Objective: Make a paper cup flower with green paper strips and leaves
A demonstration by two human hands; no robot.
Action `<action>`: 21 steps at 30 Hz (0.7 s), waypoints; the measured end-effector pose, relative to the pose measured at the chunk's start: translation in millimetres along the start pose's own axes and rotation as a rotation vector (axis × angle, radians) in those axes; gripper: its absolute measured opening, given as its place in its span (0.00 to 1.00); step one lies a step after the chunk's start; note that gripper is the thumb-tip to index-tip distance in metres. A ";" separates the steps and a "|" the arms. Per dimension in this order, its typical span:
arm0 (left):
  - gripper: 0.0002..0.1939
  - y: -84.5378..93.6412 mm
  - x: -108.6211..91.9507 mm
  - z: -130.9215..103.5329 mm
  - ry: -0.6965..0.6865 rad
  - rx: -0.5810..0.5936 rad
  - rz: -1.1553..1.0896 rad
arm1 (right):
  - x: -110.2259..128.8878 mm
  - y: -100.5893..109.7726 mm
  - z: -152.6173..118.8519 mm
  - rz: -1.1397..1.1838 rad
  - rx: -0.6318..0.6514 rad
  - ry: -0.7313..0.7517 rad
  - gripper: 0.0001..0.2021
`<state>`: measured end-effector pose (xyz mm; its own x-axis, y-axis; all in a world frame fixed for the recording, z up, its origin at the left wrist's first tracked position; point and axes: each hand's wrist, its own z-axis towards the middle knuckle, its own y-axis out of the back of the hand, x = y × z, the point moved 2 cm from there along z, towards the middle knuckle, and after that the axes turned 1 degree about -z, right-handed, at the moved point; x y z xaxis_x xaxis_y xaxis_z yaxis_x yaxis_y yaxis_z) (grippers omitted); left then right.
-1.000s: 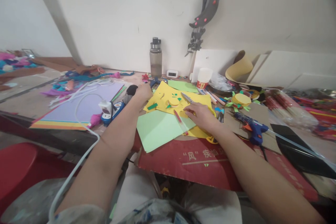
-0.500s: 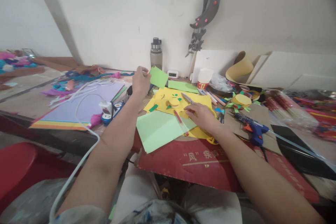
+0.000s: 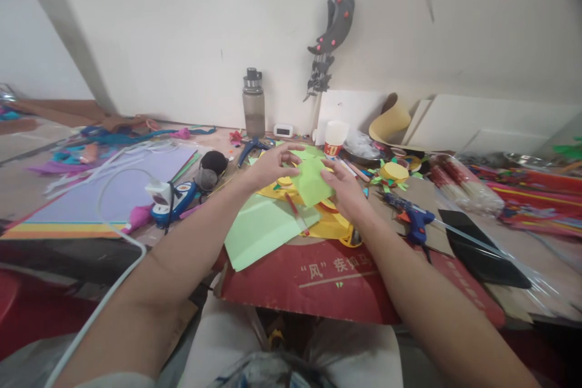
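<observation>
A piece of bright green paper [image 3: 311,183] is up over the middle of the work area. My right hand [image 3: 345,189] grips its right edge, thumb on the near face. At its left edge is my left hand [image 3: 273,167], fingers apart and curved; whether they touch the paper is unclear. Below lie a pale green sheet [image 3: 257,233], a red pencil-like stick [image 3: 296,213] and yellow paper [image 3: 325,228]. A small yellow disc-shaped piece [image 3: 285,182] shows near my left hand. A yellow loop [image 3: 351,236], perhaps a scissor handle, lies under my right wrist.
A blue glue gun [image 3: 416,221] lies to the right on cardboard, by a yellow-and-green paper piece [image 3: 393,173]. Behind stand a water bottle [image 3: 253,106] and a paper cup [image 3: 335,138]. Left are a blue power strip [image 3: 175,206], its white cable and lilac paper [image 3: 122,188].
My left hand has brought the bright green paper right and nearer, and its fingers have spread. My right hand has risen from the table and taken the paper's right edge. The view has shifted right.
</observation>
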<state>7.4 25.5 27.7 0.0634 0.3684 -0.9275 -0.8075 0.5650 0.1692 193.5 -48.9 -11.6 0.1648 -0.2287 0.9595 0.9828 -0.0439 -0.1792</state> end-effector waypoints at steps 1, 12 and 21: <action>0.31 -3.7 0.5 -0.1 0.000 -0.005 -0.017 | 0.4 -0.7 0.4 0.014 -0.002 -0.008 0.26; 0.30 -29.6 14.4 -1.5 0.258 -0.072 -0.276 | 8.5 3.7 0.2 -0.031 -0.151 0.099 0.16; 0.17 -22.3 17.9 0.3 0.203 -0.076 -0.260 | 0.8 2.5 2.0 -0.042 -0.031 0.069 0.18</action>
<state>26.8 19.8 7.4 0.1610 0.0607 -0.9851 -0.8215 0.5615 -0.0997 196.2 -47.3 -10.9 0.1167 -0.2927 0.9491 0.9855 -0.0846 -0.1473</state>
